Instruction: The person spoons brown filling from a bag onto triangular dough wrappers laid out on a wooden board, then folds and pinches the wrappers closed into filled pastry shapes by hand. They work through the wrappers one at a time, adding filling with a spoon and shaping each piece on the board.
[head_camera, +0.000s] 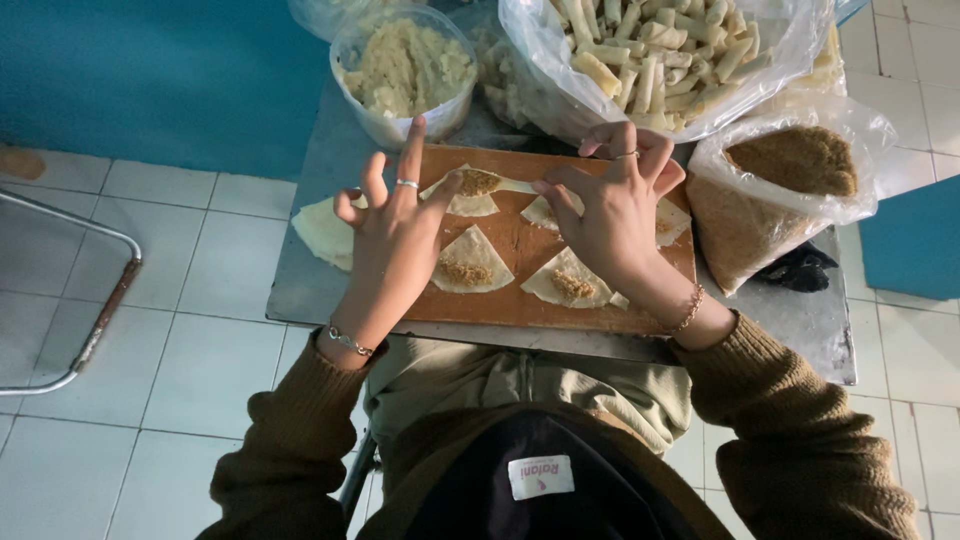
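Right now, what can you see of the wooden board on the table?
The rectangular brown wooden cutting board lies flat on the grey metal table, long side toward the person. It carries pale triangular pastry wrappers, each with a mound of brown crumbly filling. The left hand and right hand rest over it, fingertips on the upper wrappers. Its surface looks worn and smooth.

Filled wrappers (470, 262) on board (510, 235), tub (405, 75) behind.

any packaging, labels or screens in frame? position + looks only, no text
Clear plastic bag of pale rolled pastries: top centre-right, bulging.
Clear plastic bag of brown crumbs: right of the wooden board, mouth open.
Small white sewn-on label: bottom centre, on dark cloth, rectangular.
No screens.
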